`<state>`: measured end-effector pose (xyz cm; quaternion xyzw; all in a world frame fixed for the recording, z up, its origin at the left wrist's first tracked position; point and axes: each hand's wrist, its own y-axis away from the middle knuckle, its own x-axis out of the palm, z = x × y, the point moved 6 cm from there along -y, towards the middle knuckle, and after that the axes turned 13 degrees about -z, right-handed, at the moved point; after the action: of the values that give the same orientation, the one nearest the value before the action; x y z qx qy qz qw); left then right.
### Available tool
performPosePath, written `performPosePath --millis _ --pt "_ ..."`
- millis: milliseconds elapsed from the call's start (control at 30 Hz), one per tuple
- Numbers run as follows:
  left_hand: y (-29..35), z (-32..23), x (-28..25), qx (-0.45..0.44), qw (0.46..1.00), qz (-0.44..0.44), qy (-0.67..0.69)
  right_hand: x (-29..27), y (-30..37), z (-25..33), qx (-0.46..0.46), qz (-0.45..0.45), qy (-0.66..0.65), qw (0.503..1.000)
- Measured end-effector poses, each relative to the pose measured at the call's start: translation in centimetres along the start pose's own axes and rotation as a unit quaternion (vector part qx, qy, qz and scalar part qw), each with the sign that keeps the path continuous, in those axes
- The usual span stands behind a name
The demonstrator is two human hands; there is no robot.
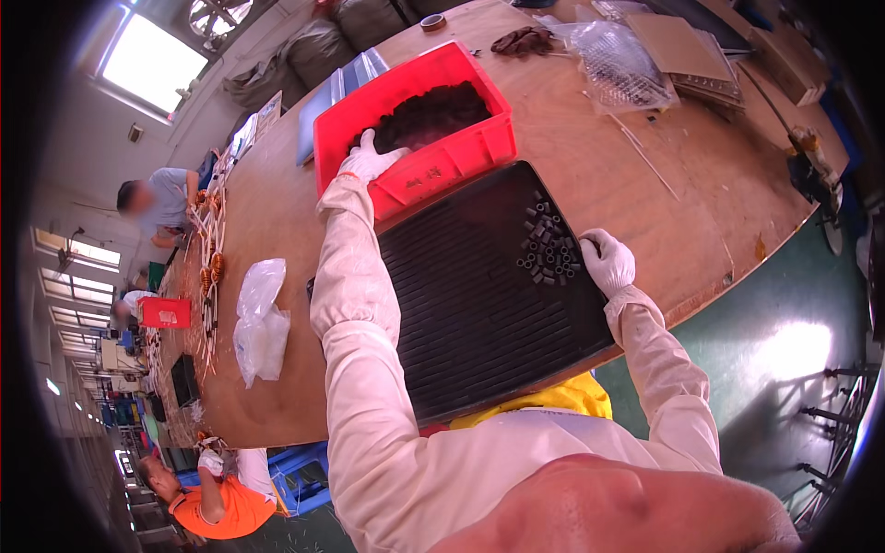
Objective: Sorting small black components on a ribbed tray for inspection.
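Observation:
My left hand (368, 162), in a white glove, reaches over the near left wall of a red plastic bin (442, 166). Its thumb and forefinger are apart at the edge of a heap of small black pieces (429, 115); the other fingertips are partly hidden. In front of me lies a black ribbed tray (461, 304). Several short black tube pieces (550, 251) are scattered at its far right. My right hand (610, 264), also gloved in white, is closed round the tray's right edge.
The bin stands on a large wooden table (627, 184) behind the tray. Clear plastic bags (261, 323) lie to the left, bubble wrap (618, 60) and cardboard (687, 55) at the far right. A tape roll (432, 22) sits at the back. Other people work along the left side.

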<state>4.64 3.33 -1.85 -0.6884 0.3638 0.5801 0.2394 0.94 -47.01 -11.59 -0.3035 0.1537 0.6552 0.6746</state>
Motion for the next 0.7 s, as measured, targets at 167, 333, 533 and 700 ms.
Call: performPosePath --millis 167,333,533,700 --pt "-3.0 3.2 -0.1 0.089 0.993 0.034 -0.065 3.8 -1.0 2.5 -0.019 -0.020 -0.009 1.000" --pt "-1.5 0.1 3.3 -0.005 0.998 0.049 0.043 3.6 -2.0 -0.5 -0.052 0.023 -0.008 0.998" --pt "-4.0 5.1 5.2 0.038 0.999 -0.021 0.002 11.3 -9.5 -1.0 -0.182 0.109 -0.091 0.973" --pt "-4.8 -3.7 2.0 0.092 0.965 -0.226 0.095 10.4 -20.8 -7.6 -0.049 0.019 -0.035 0.998"
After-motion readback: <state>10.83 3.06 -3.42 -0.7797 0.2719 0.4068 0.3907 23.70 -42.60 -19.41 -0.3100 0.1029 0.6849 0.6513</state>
